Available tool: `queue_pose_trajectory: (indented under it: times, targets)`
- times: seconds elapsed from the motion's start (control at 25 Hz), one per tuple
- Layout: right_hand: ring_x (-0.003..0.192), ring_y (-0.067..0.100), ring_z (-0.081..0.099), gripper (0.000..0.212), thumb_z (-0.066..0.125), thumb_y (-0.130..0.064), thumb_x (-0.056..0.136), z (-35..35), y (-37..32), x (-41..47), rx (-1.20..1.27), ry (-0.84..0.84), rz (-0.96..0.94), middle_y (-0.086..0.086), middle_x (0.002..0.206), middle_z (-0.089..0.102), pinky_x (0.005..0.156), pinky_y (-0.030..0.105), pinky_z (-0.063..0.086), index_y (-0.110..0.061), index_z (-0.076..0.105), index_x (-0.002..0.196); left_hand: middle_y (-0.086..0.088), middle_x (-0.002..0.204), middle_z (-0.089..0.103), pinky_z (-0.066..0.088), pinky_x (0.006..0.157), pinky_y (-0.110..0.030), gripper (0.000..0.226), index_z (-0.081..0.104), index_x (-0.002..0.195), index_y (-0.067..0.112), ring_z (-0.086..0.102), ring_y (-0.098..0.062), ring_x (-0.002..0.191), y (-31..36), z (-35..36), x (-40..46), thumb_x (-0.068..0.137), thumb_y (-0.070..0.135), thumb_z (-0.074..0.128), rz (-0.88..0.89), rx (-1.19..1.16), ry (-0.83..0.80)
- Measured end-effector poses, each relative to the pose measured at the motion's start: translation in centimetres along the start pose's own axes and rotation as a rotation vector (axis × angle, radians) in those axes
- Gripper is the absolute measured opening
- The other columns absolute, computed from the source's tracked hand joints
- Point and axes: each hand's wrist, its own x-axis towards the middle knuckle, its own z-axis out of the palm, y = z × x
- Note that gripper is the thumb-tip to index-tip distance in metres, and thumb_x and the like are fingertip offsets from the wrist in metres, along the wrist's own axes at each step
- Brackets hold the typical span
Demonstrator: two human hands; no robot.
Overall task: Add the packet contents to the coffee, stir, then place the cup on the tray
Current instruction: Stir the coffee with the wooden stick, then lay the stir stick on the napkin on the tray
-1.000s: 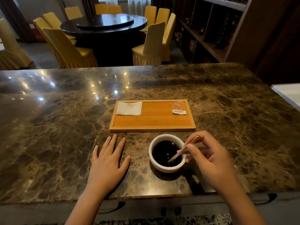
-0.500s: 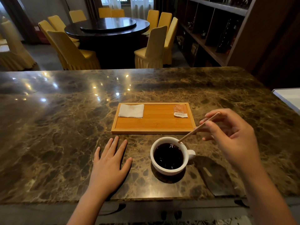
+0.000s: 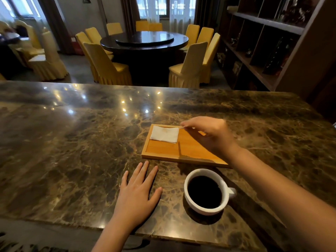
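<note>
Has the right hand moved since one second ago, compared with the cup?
Yes. The right hand left the cup, where it was stirring, and went forward over the wooden tray, near the napkin.

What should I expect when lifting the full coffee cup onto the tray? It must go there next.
The cup looks like thick ceramic, so probably rigid and fairly heavy. Its coffee sits near the rim and may slosh if tilted. The handle faces right.
</note>
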Motion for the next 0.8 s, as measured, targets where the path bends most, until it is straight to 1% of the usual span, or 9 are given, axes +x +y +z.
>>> queue_pose_trajectory:
  times: [0.08,0.12,0.16,0.24,0.32,0.48,0.6,0.72,0.8]
  targets:
    - [0.073,0.023,0.071,0.015,0.059,-0.012,0.086,2.4,1.3,0.7,-0.119,-0.085,-0.244,0.012,0.086,0.075,0.057,0.034,0.059,-0.005,0.069,0.094,0.009,0.149,-0.007,-0.012,0.109,-0.041,0.07,0.005,0.14,0.039,-0.016,-0.005,0.133,0.0,-0.2,0.0,0.075,0.065,0.007,-0.004,-0.01,-0.003]
    - [0.071,0.023,0.071,0.014,0.06,-0.01,0.085,3.6,2.0,0.9,-0.169,-0.136,-0.352,0.012,0.085,0.075,0.053,0.034,0.059,-0.005,0.068,0.095,0.01,0.149,-0.009,-0.014,0.109,-0.04,0.07,0.004,0.14,0.04,-0.017,-0.004,0.133,0.0,-0.2,0.0,0.075,0.065,0.006,-0.005,0.0,-0.006]
    - [0.07,0.023,0.071,0.015,0.061,-0.008,0.085,4.6,2.6,1.0,-0.195,-0.193,-0.435,0.013,0.086,0.075,0.05,0.033,0.058,-0.004,0.066,0.098,0.011,0.149,-0.011,-0.017,0.108,-0.038,0.069,0.002,0.14,0.041,-0.019,-0.004,0.132,0.0,-0.2,0.0,0.076,0.065,0.006,-0.007,0.011,-0.012]
    - [0.07,0.024,0.069,0.018,0.06,-0.007,0.085,6.2,3.5,1.1,-0.201,-0.29,-0.529,0.014,0.088,0.073,0.047,0.032,0.057,-0.003,0.062,0.102,0.012,0.149,-0.013,-0.02,0.105,-0.036,0.068,-0.001,0.139,0.042,-0.022,-0.003,0.131,0.0,-0.2,0.1,0.076,0.066,0.005,-0.014,0.02,-0.016]
    - [0.069,0.024,0.068,0.018,0.057,-0.008,0.086,7.3,4.1,0.9,-0.196,-0.333,-0.565,0.015,0.087,0.072,0.045,0.031,0.055,-0.001,0.062,0.101,0.013,0.148,-0.014,-0.021,0.105,-0.036,0.066,-0.002,0.139,0.043,-0.023,-0.002,0.131,0.0,-0.2,0.1,0.078,0.07,0.001,-0.018,0.017,-0.022]
    - [0.068,0.025,0.068,0.019,0.048,-0.012,0.092,8.8,4.5,0.4,-0.21,-0.401,-0.59,0.014,0.085,0.073,0.042,0.032,0.054,-0.002,0.064,0.098,0.012,0.149,-0.012,-0.021,0.105,-0.036,0.074,0.0,0.139,0.043,-0.023,-0.001,0.131,0.1,-0.3,0.0,0.071,0.07,-0.005,-0.021,-0.003,-0.026]
    - [0.071,0.025,0.068,0.033,0.035,-0.02,0.098,9.3,4.3,0.0,-0.184,-0.472,-0.556,0.013,0.086,0.072,0.043,0.033,0.054,-0.005,0.064,0.096,0.013,0.149,-0.014,-0.022,0.105,-0.035,0.074,-0.001,0.139,0.043,-0.024,-0.001,0.131,0.1,-0.2,0.1,0.071,0.07,-0.005,-0.026,0.013,-0.032]
    - [0.077,0.026,0.066,0.03,0.038,-0.024,0.097,9.4,4.0,-0.2,-0.174,-0.592,-0.5,0.013,0.091,0.07,0.048,0.035,0.055,-0.006,0.062,0.098,0.013,0.149,-0.014,-0.022,0.105,-0.035,0.073,-0.001,0.139,0.043,-0.023,-0.001,0.131,0.1,-0.2,0.1,0.071,0.07,-0.005,-0.028,0.014,-0.029]
    - [0.082,0.026,0.066,0.033,0.037,-0.03,0.098,9.2,3.9,-0.3,-0.157,-0.634,-0.451,0.012,0.096,0.069,0.052,0.036,0.055,-0.007,0.061,0.101,0.012,0.15,-0.011,-0.02,0.106,-0.036,0.071,0.002,0.14,0.042,-0.022,-0.002,0.132,0.0,0.0,0.0,0.074,0.069,-0.003,-0.021,0.01,-0.016]
